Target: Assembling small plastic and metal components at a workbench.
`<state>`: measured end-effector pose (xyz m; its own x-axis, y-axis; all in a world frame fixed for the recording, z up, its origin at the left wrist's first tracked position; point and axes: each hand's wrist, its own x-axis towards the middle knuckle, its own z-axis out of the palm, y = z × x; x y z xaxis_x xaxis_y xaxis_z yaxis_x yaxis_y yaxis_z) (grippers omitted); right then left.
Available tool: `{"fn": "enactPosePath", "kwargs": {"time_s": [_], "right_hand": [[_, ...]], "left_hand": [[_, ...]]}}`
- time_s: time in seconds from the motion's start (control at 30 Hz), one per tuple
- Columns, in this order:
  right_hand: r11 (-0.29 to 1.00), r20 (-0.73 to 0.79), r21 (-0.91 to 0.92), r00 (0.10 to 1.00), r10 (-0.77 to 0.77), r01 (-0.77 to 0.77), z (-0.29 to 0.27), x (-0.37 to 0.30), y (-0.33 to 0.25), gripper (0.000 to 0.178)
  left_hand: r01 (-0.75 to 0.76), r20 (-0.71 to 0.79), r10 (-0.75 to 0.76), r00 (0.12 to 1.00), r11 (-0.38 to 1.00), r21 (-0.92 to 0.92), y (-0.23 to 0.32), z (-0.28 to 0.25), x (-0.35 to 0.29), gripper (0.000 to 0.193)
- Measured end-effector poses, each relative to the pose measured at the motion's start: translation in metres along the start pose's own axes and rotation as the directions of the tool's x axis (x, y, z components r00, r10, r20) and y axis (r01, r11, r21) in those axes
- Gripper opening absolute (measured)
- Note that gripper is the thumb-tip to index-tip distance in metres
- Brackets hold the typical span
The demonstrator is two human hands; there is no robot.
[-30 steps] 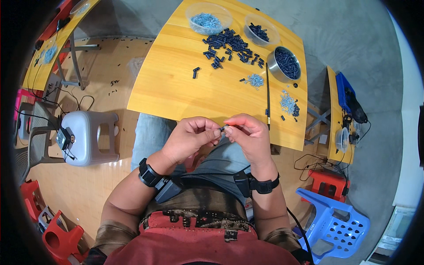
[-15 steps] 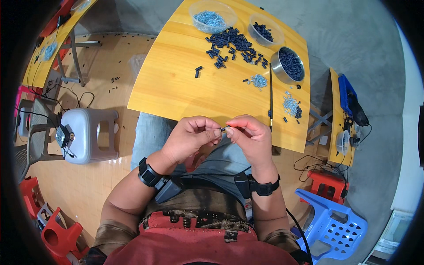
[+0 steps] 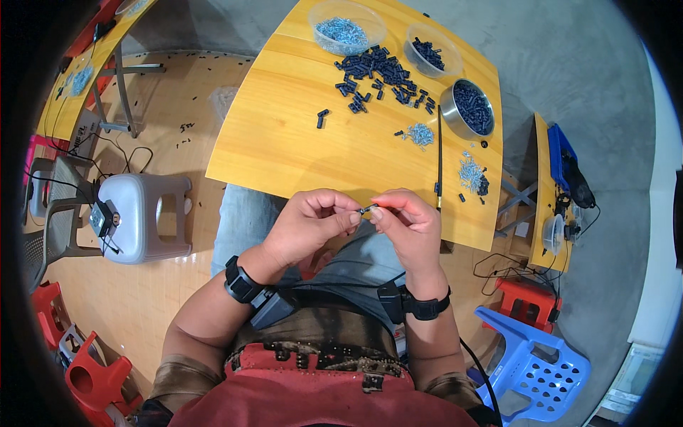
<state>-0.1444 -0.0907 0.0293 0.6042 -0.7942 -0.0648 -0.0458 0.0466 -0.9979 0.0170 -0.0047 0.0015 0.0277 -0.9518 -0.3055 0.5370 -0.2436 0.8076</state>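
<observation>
Just off the near edge of the yellow wooden table [image 3: 284, 153], over my lap, both hands meet at a small black part [image 3: 368, 209]. My left hand [image 3: 319, 219] pinches its left end between thumb and forefinger. From the other side, the thumb and forefinger of my right hand [image 3: 407, 226] close on the right end. The fingertips cover most of the part, so its exact kind does not show. Nearest on the tabletop lie a thin black rod [image 3: 439, 156] and a pile of small silvery pieces [image 3: 470, 174] with black bits beside it.
Further back are a heap of black plastic parts [image 3: 380, 67], a clear bowl of bluish-silver pieces [image 3: 341, 34], a clear bowl with black parts [image 3: 428, 55] and a metal bowl [image 3: 466, 107]. A grey stool [image 3: 142, 213] stands left, a blue stool [image 3: 541, 366] lower right.
Both hands have shifted slightly right relative to the picture. The fingertips are a little further apart, and more of the black part shows between them.
</observation>
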Motion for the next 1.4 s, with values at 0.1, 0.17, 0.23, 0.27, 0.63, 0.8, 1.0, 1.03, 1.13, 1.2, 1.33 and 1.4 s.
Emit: {"fn": "enactPosePath", "kwargs": {"time_s": [0.1,0.17,0.23,0.27,0.63,0.8,1.0,1.03,1.13,1.2,1.33,1.4], "right_hand": [[0.999,-0.006,0.014,0.999,-0.033,0.033,0.000,0.000,0.000,0.014],[0.998,0.005,-0.002,0.998,-0.064,0.064,-0.001,0.000,0.004,0.014],[0.995,0.019,-0.017,0.995,-0.094,0.094,-0.001,0.000,0.006,0.015],[0.995,0.013,-0.034,0.995,-0.095,0.095,-0.001,0.000,0.006,0.015],[0.975,0.036,-0.173,0.990,-0.135,0.139,-0.002,0.001,0.004,0.015],[0.986,0.033,-0.117,0.993,-0.114,0.117,0.000,0.001,0.006,0.014],[0.984,0.004,-0.121,0.991,-0.131,0.130,0.007,0.001,0.005,0.015],[0.984,0.006,-0.121,0.991,-0.132,0.131,0.008,0.000,0.006,0.015],[0.982,-0.021,-0.129,0.989,-0.146,0.142,0.011,0.000,0.008,0.015],[0.986,-0.043,-0.113,0.991,-0.127,0.121,0.012,0.000,0.009,0.015],[0.990,-0.046,-0.085,0.992,-0.120,0.116,0.014,0.000,0.010,0.015],[0.988,-0.059,-0.094,0.990,-0.126,0.120,0.015,0.000,0.010,0.015]], "left_hand": [[0.012,-0.004,-0.012,1.000,1.000,0.000,-0.001,0.000,0.000,0.013],[0.017,0.002,-0.017,1.000,1.000,-0.005,-0.001,0.000,0.000,0.013],[0.020,-0.003,-0.020,1.000,1.000,0.004,-0.001,0.000,0.000,0.013],[0.023,-0.007,-0.023,1.000,1.000,0.013,-0.001,0.000,0.000,0.013],[0.020,-0.026,-0.020,0.999,1.000,0.008,-0.006,-0.001,-0.002,0.014],[0.032,-0.037,-0.031,0.999,0.999,0.024,-0.007,-0.002,-0.002,0.013],[-0.091,-0.067,0.097,0.993,0.991,0.093,-0.009,-0.001,-0.002,0.011],[-0.111,-0.070,0.118,0.990,0.989,0.095,-0.010,-0.001,-0.002,0.012],[-0.109,-0.079,0.117,0.990,0.990,0.092,-0.008,-0.002,-0.003,0.012],[-0.088,-0.084,0.095,0.992,0.992,0.087,-0.006,-0.001,-0.004,0.012],[-0.093,-0.102,0.103,0.989,0.991,0.098,-0.007,0.000,-0.005,0.012],[-0.112,-0.110,0.124,0.986,0.987,0.111,-0.007,0.001,-0.005,0.012]]}}
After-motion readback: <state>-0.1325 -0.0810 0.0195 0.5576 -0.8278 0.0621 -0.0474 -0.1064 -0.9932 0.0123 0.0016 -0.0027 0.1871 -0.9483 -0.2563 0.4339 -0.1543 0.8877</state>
